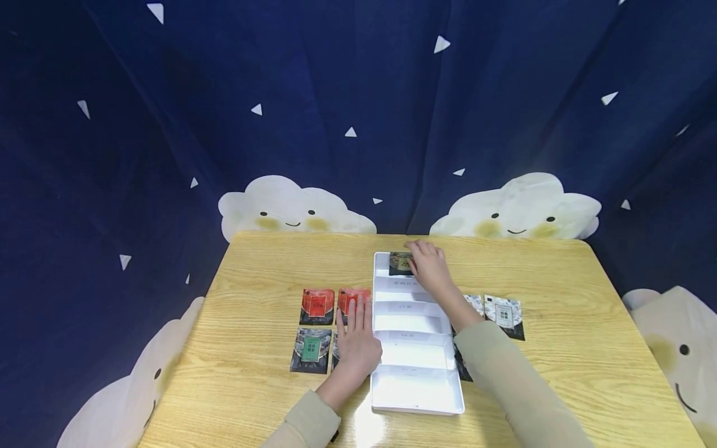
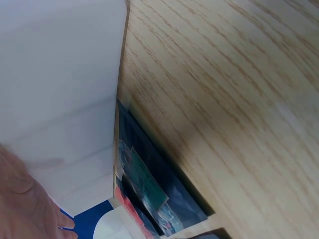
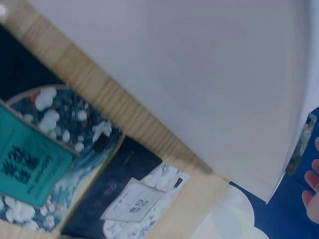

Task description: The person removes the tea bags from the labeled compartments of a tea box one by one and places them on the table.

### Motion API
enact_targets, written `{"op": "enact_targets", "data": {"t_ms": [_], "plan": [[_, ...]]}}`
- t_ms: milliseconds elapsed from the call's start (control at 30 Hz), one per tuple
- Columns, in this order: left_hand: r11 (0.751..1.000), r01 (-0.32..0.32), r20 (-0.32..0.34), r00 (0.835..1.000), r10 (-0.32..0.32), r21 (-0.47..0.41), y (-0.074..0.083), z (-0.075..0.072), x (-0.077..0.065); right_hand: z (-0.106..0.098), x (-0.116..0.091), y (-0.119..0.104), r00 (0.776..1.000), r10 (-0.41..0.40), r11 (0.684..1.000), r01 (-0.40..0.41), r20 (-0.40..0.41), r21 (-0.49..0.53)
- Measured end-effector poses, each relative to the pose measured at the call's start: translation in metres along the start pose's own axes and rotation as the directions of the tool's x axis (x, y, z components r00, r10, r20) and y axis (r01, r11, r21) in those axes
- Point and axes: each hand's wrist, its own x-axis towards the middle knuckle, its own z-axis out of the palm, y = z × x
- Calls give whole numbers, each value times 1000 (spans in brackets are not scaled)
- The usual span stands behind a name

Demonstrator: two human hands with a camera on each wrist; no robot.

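Note:
My right hand [image 1: 430, 269] pinches the right side of a dark sachet with a yellowish label [image 1: 400, 264]. It holds the sachet at the far end compartment of a long white divided box [image 1: 414, 393]. In the right wrist view, only fingertips and part of that sachet [image 3: 302, 142] show past the box wall. My left hand [image 1: 358, 345] lies along the box's left side, fingers straight and over part of a red sachet [image 1: 347, 298]. Another dark sachet [image 1: 335, 356] is partly hidden by the left hand.
Left of the box lie another red sachet [image 1: 317, 306] and a green-labelled sachet [image 1: 310, 351]. Right of it are white patterned sachets [image 1: 504, 315] and a teal-labelled dark sachet [image 3: 35, 159], partly behind the right arm in the head view. A dark blue curtain [image 1: 358, 81] hangs behind the wooden table [image 1: 246, 274].

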Motion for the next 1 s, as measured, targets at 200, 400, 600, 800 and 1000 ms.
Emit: {"op": "enact_targets", "data": {"t_ms": [200,400,600,800,1000], "plan": [[1000,-4,-9,1000,4,11,0,0,-1,7,5,1,999,14,1000,-13,48,-24],[1000,-6,-20,1000,6,17,-1,2,-1,9,5,3,999,-17,998,20,42,-62],[1000,-2,-24,1000,2,12,-1,1,-1,10,4,1,995,-66,990,75,76,-122],[1000,1,-13,1000,-1,2,-1,2,-1,12,0,-1,992,-53,988,69,112,-138],[1000,6,-2,1000,-6,-3,-1,1,-1,15,-1,0,995,-73,988,82,67,-134]]}}
